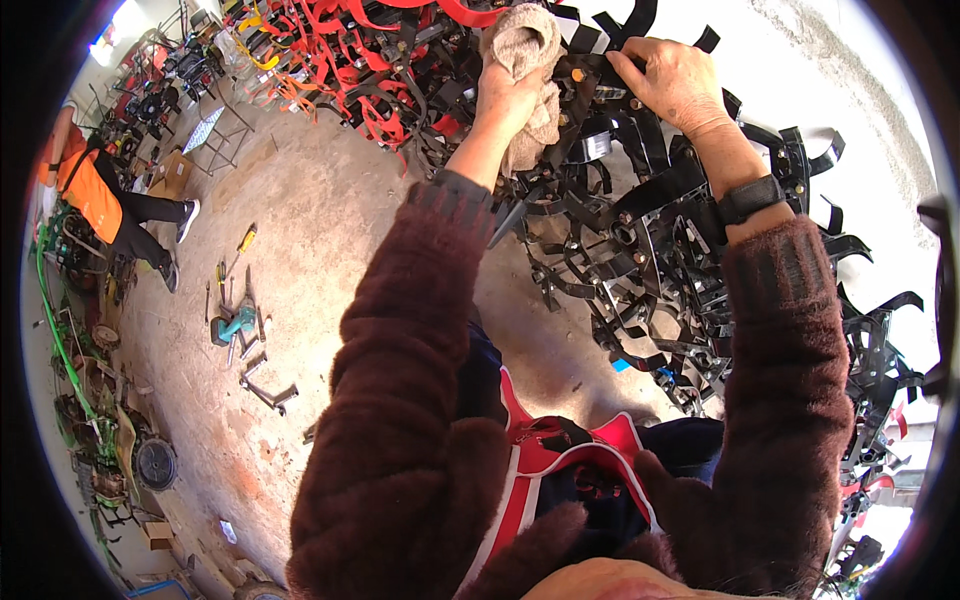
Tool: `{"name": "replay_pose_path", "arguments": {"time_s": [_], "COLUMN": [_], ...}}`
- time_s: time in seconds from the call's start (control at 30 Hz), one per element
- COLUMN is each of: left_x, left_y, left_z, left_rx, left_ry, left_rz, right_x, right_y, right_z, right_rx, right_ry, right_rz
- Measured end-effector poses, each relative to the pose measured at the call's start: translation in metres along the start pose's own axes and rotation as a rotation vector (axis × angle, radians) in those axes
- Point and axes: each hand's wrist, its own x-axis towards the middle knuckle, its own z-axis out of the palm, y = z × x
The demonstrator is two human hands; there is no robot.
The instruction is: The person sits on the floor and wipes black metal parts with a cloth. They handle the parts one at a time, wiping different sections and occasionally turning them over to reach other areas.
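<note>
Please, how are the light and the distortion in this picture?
Head view: glare whitens the pale surface at upper right; head view: dark corners, the scene bending toward the rim; head view: left hand, cloth and right hand look fairly sharp.

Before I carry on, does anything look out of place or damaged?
Perhaps: a teal power tool, a yellow-handled screwdriver and other tools lie scattered on the floor at left, where someone could trip. No damage is clear.

Brightly lit, stained concrete floor [320, 215], with a glaring white surface [850, 85] at upper right.
</note>
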Motion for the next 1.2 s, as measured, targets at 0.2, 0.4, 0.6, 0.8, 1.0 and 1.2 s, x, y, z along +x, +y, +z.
{"name": "replay_pose_path", "arguments": {"time_s": [0.2, 0.4, 0.6, 0.8, 1.0, 1.2], "left_x": [-0.028, -0.041, -0.134, -0.126, -0.080, -0.063], "left_y": [0.011, 0.033, 0.075, 0.059, 0.033, 0.011], "left_z": [-0.010, -0.018, 0.013, 0.067, 0.101, 0.120], "left_rx": [0.052, 0.129, -0.076, -0.460, -0.001, 0.262], "left_ry": [-0.091, -0.119, -0.169, -0.143, -0.136, -0.197], "left_rz": [0.201, 0.010, -0.117, -0.402, -0.075, -0.068], "right_x": [0.000, 0.001, 0.002, 0.002, 0.003, 0.002], "right_y": [0.000, 0.002, 0.005, 0.001, -0.008, -0.010], "right_z": [0.001, -0.005, -0.004, -0.010, -0.021, -0.025], "right_rx": [-0.002, 0.008, 0.031, 0.052, 0.162, 0.171], "right_ry": [0.038, -0.046, -0.050, -0.046, -0.034, -0.098], "right_rz": [-0.033, -0.053, -0.068, -0.052, -0.034, 0.017]}}
